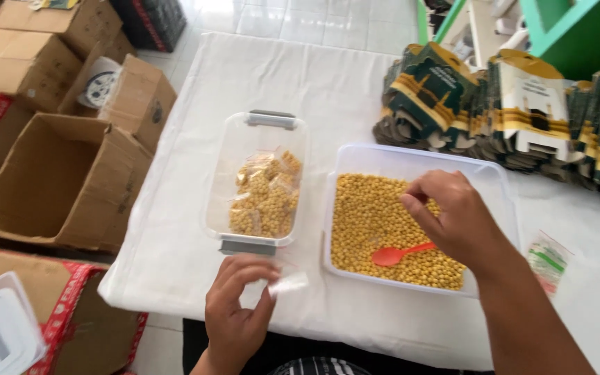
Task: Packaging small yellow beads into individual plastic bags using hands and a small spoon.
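Fingers of left hand (236,312) pinch small clear plastic bag (287,283), just below-left of yellow-bean tub (411,163). Thin, limp, slippery film; best held at its mouth edge. Right hand (453,219) fingers close on orange plastic spoon (397,254) over the tub.

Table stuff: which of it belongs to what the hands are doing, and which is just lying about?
In use:
small clear bag in left hand
orange spoon in right hand
tub of yellow beans
tub of filled bags

Lying about:
folded cartons
cardboard boxes
packet
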